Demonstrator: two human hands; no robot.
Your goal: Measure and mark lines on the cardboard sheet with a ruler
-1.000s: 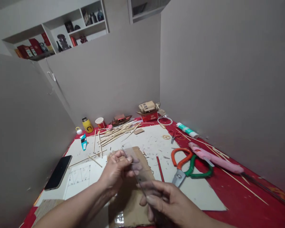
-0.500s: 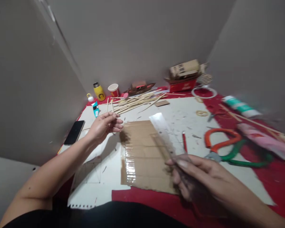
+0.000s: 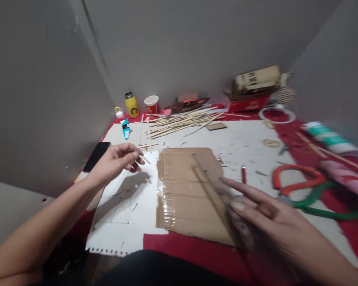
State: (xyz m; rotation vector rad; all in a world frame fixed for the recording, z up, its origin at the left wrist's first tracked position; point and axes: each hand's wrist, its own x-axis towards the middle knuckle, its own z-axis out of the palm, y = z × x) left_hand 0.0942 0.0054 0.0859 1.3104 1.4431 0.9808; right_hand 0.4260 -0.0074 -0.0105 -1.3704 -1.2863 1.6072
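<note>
My left hand (image 3: 123, 157) hovers over the left sheet of paper (image 3: 143, 190), fingers pinched on what looks like a short thin wooden stick (image 3: 146, 159). Pencil lines forming a figure show on that paper, under the hand's shadow. On the right, my right hand (image 3: 262, 214) grips a clear ruler (image 3: 210, 178) between thumb and fingers. The ruler slants over a piece of brown cardboard (image 3: 185, 198) with shiny clear tape along its left side. Blur hides the ruler's near end.
Long wooden sticks (image 3: 181, 125) lie in a pile at the back, near a yellow bottle (image 3: 132, 106) and a paper cup (image 3: 151, 104). Orange-and-green-handled pliers (image 3: 298, 169) are at right, with a red pen-like item (image 3: 244, 174) beside. A phone (image 3: 97, 155) lies at left.
The view has shifted left, so table items appear farther right. My left hand has lowered and its fingers have drawn together. The ruler has tilted flatter over the cardboard.
</note>
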